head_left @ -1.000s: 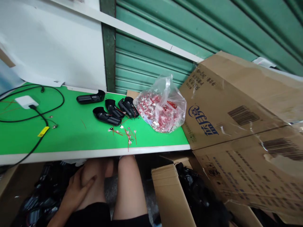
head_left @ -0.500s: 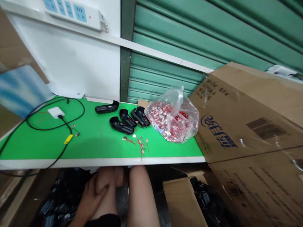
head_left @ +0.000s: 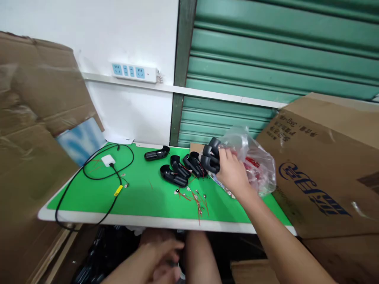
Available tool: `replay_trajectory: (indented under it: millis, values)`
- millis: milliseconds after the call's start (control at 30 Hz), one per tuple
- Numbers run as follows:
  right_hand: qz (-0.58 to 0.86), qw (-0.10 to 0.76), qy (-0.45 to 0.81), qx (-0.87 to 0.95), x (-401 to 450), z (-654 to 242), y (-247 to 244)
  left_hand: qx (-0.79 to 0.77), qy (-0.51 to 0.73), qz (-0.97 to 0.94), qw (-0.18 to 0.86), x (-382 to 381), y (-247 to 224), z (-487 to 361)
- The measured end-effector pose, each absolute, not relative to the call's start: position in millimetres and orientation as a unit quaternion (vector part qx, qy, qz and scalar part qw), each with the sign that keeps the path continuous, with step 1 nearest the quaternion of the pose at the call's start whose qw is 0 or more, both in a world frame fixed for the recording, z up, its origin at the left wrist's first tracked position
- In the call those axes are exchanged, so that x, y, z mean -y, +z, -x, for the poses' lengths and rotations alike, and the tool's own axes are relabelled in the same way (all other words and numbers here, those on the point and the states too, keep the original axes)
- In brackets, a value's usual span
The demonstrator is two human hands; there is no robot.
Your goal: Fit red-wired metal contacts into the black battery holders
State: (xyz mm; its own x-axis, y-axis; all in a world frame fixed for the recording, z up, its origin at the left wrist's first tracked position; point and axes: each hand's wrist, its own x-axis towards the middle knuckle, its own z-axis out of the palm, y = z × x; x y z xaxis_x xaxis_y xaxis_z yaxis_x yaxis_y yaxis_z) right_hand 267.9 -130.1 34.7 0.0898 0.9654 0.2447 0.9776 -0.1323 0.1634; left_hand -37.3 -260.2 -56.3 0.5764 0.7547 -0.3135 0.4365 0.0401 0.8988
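black casings arrived, jutting beyond right grip

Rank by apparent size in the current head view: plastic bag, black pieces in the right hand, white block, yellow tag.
Plastic bag, partly hidden
Black pieces in the right hand, together
White block
Yellow tag

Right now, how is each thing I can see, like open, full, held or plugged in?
right hand: closed around dark curved parts
left hand: blurred, grip unclear
plastic bag: red parts inside, closure unclear
black shells: lying on the green tabletop
small wired parts: scattered loose
black cable: looped, joined to the white adapter
power strip: nothing visibly plugged in
green shutter: down
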Motion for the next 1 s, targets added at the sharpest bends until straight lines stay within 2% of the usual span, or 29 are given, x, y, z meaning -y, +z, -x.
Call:
replay_trajectory:
  millis: [100, 167, 267, 367, 567, 833, 1000]
  values:
    - [0.757, 0.016, -0.148, 0.637, 84.6, -256.1, 32.6, -0.389, 0.298, -0.731, 0.474, 200.9, -5.2, 7.5]
    - [0.764, 0.022, -0.154, 0.627, 71.3, -249.6, 23.9, -0.369, 0.365, -0.750, 0.410, 148.4, 6.2, -18.0]
    - [0.768, 0.031, -0.163, 0.619, 66.0, -238.0, 7.2, -0.371, 0.378, -0.796, 0.293, 78.4, -3.2, -54.8]
    - [0.767, 0.037, -0.160, 0.621, 67.1, -230.2, -8.0, -0.385, 0.317, -0.843, 0.201, 42.1, -27.5, -79.1]
    - [0.762, 0.056, -0.096, 0.639, 65.3, -246.1, -21.6, -0.396, 0.281, -0.854, 0.188, 38.7, -67.2, -85.1]
    - [0.645, 0.196, 0.167, 0.719, 49.0, -276.7, -9.7, -0.410, 0.300, -0.841, 0.185, 33.1, -76.2, -74.5]
    - [0.619, 0.291, 0.164, 0.710, 37.8, -288.2, -23.7, -0.426, 0.313, -0.830, 0.178, 26.6, -80.1, -69.2]
